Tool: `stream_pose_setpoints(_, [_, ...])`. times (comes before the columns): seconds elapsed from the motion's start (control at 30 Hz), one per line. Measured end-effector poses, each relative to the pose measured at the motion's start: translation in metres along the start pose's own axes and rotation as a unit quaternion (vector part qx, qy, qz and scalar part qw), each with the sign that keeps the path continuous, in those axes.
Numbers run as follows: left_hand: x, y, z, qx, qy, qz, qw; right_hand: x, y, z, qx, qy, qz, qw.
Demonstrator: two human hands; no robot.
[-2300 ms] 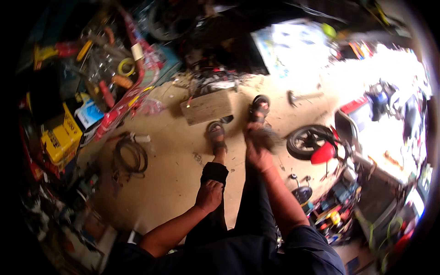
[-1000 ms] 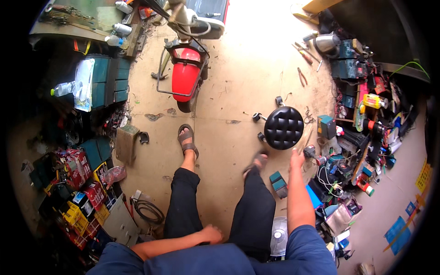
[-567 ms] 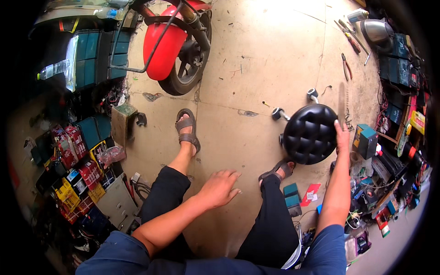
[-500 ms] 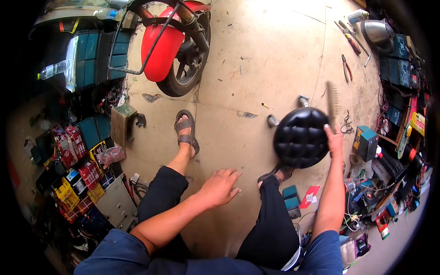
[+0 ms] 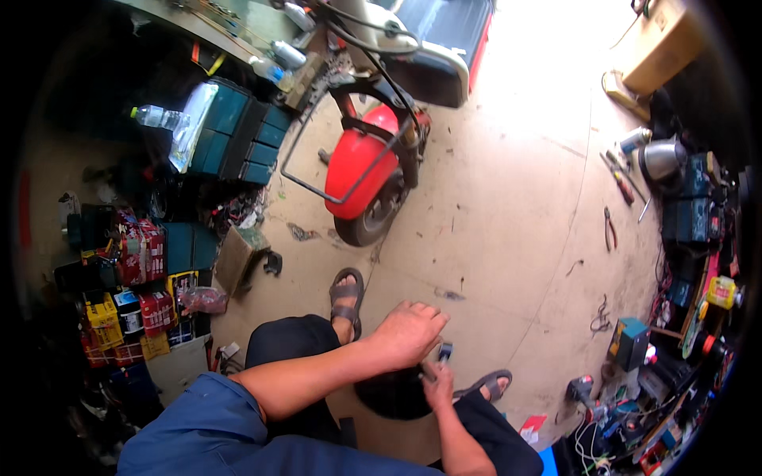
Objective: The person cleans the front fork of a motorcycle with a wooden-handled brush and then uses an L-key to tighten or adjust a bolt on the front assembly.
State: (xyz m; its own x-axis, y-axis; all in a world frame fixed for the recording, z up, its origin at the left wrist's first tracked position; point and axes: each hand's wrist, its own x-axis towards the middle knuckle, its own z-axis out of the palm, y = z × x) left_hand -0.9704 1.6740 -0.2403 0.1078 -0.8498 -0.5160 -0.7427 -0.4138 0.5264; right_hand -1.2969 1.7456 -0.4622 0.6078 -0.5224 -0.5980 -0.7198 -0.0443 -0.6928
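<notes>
The black round stool [image 5: 390,397] stands low between my legs, its padded seat partly hidden by my left forearm and hand. My right hand [image 5: 440,390] is at the seat's right edge, closed round the handle of a brush [image 5: 429,370]. Only a short piece of the brush shows now; its bristles, visible earlier, are out of sight. Above the seat's far side hovers my left hand [image 5: 406,335], back upward, fingers loosely bent with the thumb apart. I see nothing held in it. Whether it touches the brush is hidden.
A motorbike's red front mudguard and wheel [image 5: 363,176] stand ahead. Batteries [image 5: 230,131] and boxes [image 5: 143,252] crowd the left. Pliers [image 5: 609,228], screwdrivers [image 5: 619,178] and a metal kettle-like vessel [image 5: 660,161] lie at right, near a cordless drill [image 5: 583,390] and cables.
The stool has come from the right to between my legs. My right hand has moved left with the brush, close to my left hand. The view has shifted, showing more of the motorbike.
</notes>
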Motion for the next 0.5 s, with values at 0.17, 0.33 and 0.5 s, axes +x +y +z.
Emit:
stream_pose_setpoints(0.17, [-0.001,-0.032,-0.025,0.036,0.094,0.058,0.993,0.0,0.002,0.016,-0.01,-0.105,0.012,0.994])
stream_pose_setpoints(0.33, [-0.012,-0.042,-0.065,0.073,0.212,0.104,0.969,0.153,-0.077,-0.075,-0.328,-0.326,0.103,0.88])
stream_pose_setpoints(0.5, [-0.014,-0.076,-0.087,-0.006,0.58,0.142,0.802,0.161,-0.243,-0.139,-0.301,0.027,-0.076,0.95])
